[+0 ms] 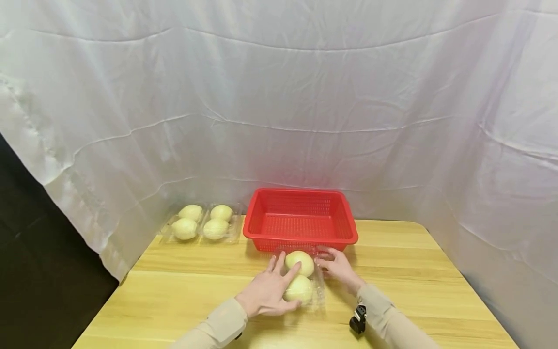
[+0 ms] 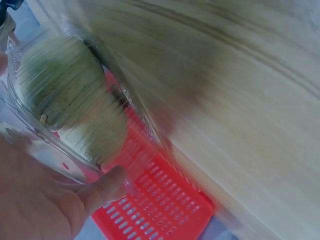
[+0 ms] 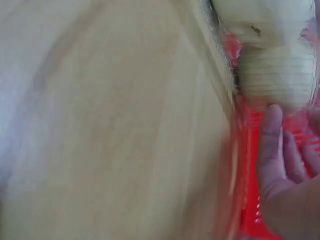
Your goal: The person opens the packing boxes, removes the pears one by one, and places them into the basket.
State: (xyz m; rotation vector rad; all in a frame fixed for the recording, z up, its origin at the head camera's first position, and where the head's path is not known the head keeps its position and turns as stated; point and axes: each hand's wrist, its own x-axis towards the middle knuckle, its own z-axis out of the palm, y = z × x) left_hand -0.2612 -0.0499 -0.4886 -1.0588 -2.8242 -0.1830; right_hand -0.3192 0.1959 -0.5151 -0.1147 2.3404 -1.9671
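A clear plastic clamshell box (image 1: 319,291) with two pale yellow, rounded fruits (image 1: 299,289) lies on the table, just in front of a red slotted basket (image 1: 301,242). The exact kind of fruit is unclear. My left hand (image 1: 268,290) lies over the box's left side, its fingers spread and its thumb near the front fruit. Beside the far right corner of the box, my right hand (image 1: 341,267) touches the plastic with extended fingers and thumb. In the right wrist view, the right thumb (image 3: 271,135) is close to one fruit (image 3: 277,75). Both wrist views are blurred.
Two more clear boxes, each with two pale yellow fruits (image 1: 184,228) (image 1: 215,229), stand side by side at the table's back left. The wooden table (image 1: 174,295) is bounded by white cloth (image 1: 305,97) behind and at the sides.
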